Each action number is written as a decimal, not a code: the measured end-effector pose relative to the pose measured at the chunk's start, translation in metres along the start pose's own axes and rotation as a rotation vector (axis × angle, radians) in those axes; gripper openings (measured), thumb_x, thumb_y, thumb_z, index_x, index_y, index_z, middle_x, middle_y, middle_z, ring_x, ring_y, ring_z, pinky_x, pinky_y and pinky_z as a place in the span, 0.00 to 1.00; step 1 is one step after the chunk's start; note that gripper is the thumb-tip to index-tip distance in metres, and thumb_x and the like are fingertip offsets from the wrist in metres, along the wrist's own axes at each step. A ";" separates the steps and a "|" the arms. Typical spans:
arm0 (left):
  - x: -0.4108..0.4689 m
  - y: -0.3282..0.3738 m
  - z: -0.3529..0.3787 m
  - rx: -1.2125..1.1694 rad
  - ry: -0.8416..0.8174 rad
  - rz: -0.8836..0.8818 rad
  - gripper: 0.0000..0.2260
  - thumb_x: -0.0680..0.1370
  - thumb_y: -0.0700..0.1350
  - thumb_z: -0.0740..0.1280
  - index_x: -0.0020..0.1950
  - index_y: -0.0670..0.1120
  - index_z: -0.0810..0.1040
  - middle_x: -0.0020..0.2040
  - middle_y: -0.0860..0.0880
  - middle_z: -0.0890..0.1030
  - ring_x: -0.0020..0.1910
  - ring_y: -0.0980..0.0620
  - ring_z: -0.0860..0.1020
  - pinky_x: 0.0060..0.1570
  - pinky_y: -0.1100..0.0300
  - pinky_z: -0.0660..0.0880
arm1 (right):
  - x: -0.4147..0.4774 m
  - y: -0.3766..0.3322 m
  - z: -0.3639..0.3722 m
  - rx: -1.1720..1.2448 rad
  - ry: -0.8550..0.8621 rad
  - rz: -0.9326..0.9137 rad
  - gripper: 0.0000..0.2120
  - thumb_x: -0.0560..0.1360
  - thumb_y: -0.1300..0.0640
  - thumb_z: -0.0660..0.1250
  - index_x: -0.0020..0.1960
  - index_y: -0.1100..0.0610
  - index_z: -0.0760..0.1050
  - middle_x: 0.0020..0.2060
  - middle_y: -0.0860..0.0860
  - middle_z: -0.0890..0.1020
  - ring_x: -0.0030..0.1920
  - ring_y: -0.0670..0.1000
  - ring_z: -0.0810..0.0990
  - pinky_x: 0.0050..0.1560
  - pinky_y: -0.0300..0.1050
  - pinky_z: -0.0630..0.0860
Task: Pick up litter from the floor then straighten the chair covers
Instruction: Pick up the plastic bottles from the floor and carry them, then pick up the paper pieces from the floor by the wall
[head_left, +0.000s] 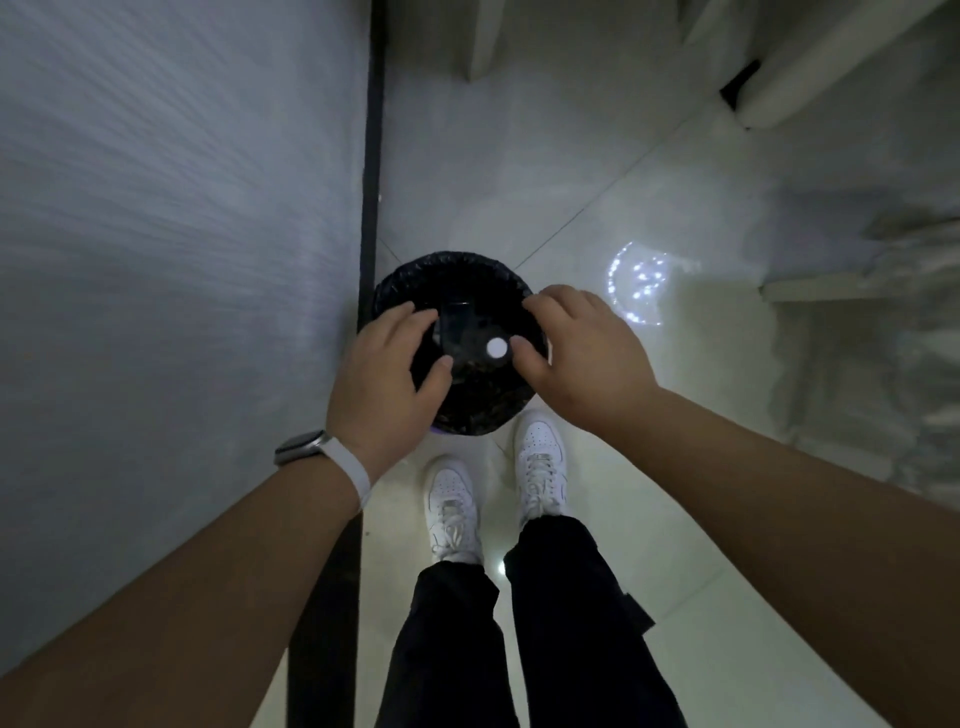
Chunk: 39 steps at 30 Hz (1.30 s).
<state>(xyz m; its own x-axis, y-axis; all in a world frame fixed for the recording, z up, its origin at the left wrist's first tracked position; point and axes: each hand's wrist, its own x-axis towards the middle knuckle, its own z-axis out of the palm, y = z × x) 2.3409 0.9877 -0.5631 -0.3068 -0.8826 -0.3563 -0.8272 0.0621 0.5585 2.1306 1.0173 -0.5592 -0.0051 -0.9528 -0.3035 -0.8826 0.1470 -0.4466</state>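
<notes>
A round bin lined with a black bag (457, 267) stands on the pale floor beside the wall. Inside it lie dark scraps and a small white round piece (496, 347). My left hand (389, 384) hovers over the bin's left side, fingers spread and holding nothing. My right hand (582, 353) hovers over the right side, fingers curled loosely apart, nothing in it. A watch with a white strap sits on my left wrist. A white chair cover (878, 353) drapes at the right edge of the view.
A grey wall (171, 234) with a black skirting strip (371, 182) runs along the left. My white shoes (452, 509) stand just behind the bin. White covered furniture (810, 62) sits at the top right. Bright light spots reflect on the glossy tiles (636, 280).
</notes>
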 end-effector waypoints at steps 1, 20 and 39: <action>-0.008 0.010 -0.013 0.026 -0.006 0.019 0.23 0.77 0.52 0.63 0.71 0.45 0.73 0.71 0.44 0.72 0.68 0.46 0.70 0.68 0.52 0.66 | -0.008 -0.006 -0.017 -0.019 0.001 -0.004 0.22 0.76 0.45 0.58 0.60 0.59 0.77 0.55 0.55 0.80 0.55 0.59 0.77 0.52 0.51 0.75; -0.157 0.224 -0.181 0.329 -0.110 0.573 0.22 0.76 0.54 0.59 0.67 0.46 0.75 0.67 0.43 0.75 0.65 0.41 0.72 0.66 0.44 0.69 | -0.259 -0.113 -0.278 -0.332 0.140 0.277 0.24 0.74 0.41 0.55 0.56 0.58 0.77 0.53 0.55 0.80 0.56 0.60 0.78 0.55 0.53 0.73; -0.265 0.442 -0.140 0.363 -0.060 1.247 0.21 0.76 0.55 0.61 0.65 0.46 0.77 0.63 0.43 0.77 0.60 0.41 0.76 0.59 0.45 0.73 | -0.517 -0.058 -0.350 -0.386 0.451 0.712 0.25 0.76 0.41 0.55 0.63 0.55 0.75 0.60 0.55 0.78 0.61 0.59 0.75 0.60 0.54 0.70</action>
<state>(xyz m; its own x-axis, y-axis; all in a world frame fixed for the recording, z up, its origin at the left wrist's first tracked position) 2.1226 1.1840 -0.1173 -0.9695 -0.1172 0.2151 -0.0473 0.9511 0.3051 2.0200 1.4081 -0.0820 -0.7168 -0.6972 -0.0061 -0.6964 0.7155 0.0555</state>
